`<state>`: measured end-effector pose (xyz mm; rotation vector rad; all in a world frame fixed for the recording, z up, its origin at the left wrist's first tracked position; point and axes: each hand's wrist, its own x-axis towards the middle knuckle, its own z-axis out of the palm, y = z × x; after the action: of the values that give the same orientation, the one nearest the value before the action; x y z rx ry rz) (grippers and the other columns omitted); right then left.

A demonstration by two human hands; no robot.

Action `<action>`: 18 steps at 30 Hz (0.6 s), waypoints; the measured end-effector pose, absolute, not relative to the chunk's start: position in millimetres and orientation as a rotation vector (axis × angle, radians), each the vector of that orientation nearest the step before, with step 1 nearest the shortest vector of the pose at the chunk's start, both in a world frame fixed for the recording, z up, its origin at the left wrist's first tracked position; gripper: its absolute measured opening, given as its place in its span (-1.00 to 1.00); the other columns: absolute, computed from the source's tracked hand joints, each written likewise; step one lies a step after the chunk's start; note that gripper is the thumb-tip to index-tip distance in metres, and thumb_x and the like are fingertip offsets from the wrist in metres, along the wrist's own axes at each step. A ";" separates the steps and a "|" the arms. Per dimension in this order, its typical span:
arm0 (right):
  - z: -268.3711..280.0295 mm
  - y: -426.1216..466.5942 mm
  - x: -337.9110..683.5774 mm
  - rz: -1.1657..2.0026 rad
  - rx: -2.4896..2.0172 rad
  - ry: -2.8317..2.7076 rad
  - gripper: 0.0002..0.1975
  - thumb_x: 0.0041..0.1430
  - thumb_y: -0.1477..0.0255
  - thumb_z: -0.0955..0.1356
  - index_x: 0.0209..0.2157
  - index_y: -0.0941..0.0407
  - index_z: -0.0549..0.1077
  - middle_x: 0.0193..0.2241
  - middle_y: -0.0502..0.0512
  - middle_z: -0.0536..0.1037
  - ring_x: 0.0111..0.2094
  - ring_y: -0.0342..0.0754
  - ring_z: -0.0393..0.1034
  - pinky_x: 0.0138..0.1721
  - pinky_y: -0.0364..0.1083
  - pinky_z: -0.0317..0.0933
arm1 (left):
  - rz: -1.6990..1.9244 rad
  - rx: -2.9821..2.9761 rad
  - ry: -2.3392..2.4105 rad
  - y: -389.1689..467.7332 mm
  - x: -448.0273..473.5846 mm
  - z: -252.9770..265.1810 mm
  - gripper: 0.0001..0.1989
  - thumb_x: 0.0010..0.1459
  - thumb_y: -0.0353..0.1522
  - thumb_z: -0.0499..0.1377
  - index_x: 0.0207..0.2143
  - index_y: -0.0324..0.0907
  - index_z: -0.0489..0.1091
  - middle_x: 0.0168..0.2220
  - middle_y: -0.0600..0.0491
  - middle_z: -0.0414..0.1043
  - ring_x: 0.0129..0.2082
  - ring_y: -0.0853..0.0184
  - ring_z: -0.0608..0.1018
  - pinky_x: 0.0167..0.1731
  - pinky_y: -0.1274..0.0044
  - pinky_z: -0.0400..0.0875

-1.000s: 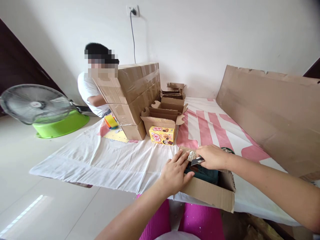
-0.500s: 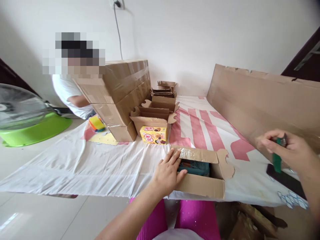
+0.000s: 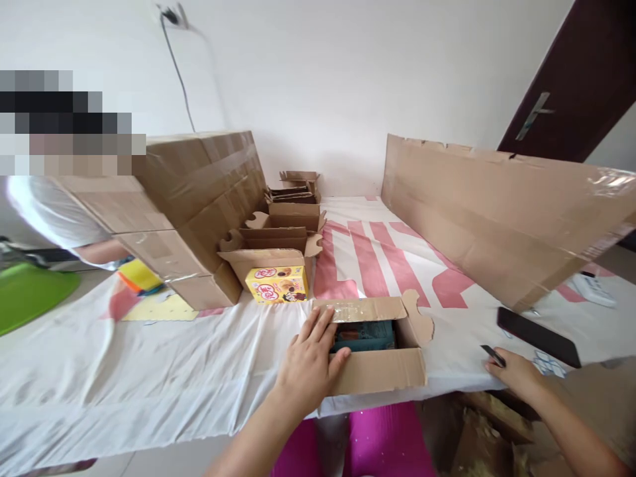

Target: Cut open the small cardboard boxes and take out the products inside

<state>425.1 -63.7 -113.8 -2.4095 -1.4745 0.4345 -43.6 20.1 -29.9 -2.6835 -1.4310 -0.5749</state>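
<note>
My left hand (image 3: 311, 358) lies with fingers spread over the left end of a small open cardboard box (image 3: 380, 372) at the table's near edge. Inside the box are dark teal packets (image 3: 368, 336); my hand hides its left end. The right flap stands out sideways. To the right, my right hand (image 3: 519, 374) is closed low at the table edge around what looks like a box cutter (image 3: 491, 356). Only its dark, flat end shows; the rest is hidden in the fist. A phone (image 3: 539, 336) lies just beyond that hand.
A yellow snack box (image 3: 278, 285) leans at the front of a row of open cartons (image 3: 273, 238). Taped cartons (image 3: 199, 179) are stacked on the left, with a person's arm (image 3: 104, 252) behind. A large cardboard sheet (image 3: 477, 218) stands on the right.
My right hand has come down and inward from above the phone to the table edge, still gripping the tool. My left hand stays on the box. The view has turned right.
</note>
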 end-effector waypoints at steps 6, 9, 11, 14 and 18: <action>-129.3 -49.5 446.5 0.173 -2.413 -1.491 -0.67 -0.27 0.12 0.37 -0.43 -0.01 0.39 -0.34 0.26 0.56 -0.25 0.31 0.49 -0.27 0.14 0.32 | -0.733 -2.584 -1.500 23.6 -46.9 -19.4 -0.33 0.18 -0.18 0.19 0.28 -0.18 0.11 0.40 -0.17 -0.08 0.37 -0.08 0.04 0.19 0.10 0.25; -112.5 -35.8 428.2 0.149 -2.301 -1.493 -0.65 -0.15 0.02 0.33 -0.40 -0.02 0.36 -0.36 0.20 0.58 -0.29 0.27 0.50 -0.26 0.12 0.32 | -0.923 -2.512 -1.522 31.3 -53.9 -15.8 -0.37 0.19 -0.25 0.18 0.27 -0.13 0.11 0.35 -0.17 0.05 0.34 -0.06 0.13 0.17 0.11 0.27; -95.5 -21.9 402.1 0.209 -2.250 -1.533 -0.61 -0.08 -0.05 0.31 -0.39 -0.03 0.34 -0.39 0.14 0.59 -0.34 0.22 0.51 -0.30 0.08 0.32 | -1.057 -2.510 -1.526 34.8 -58.5 -10.2 -0.59 0.24 -0.29 0.11 0.13 -0.13 0.28 0.17 -0.15 0.32 0.17 0.04 0.39 0.04 0.20 0.40; -76.9 3.4 356.5 0.319 -2.167 -1.686 -0.59 0.04 -0.04 0.28 -0.28 0.00 0.37 -0.31 0.18 0.62 -0.27 0.21 0.53 -0.27 0.05 0.31 | -1.141 -2.661 -1.456 35.2 -61.3 -0.4 -0.80 0.30 -0.35 0.01 -0.24 -0.13 0.44 -0.26 -0.02 0.51 -0.23 0.24 0.55 -0.22 0.38 0.48; -81.6 27.4 312.1 0.439 -2.134 -1.940 -0.70 0.16 0.15 0.21 -0.23 0.03 0.39 -0.19 0.24 0.61 -0.17 0.25 0.52 -0.25 0.07 0.30 | -0.860 -2.974 -1.187 33.1 -58.7 4.7 -0.77 0.30 -0.33 0.04 -0.34 -0.12 0.48 -0.39 0.04 0.53 -0.31 0.27 0.54 -0.21 0.39 0.43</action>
<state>312.1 27.4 -81.6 -2.1341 -1.9399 0.4393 -58.7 33.1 4.7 -2.9739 -1.1868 -0.8600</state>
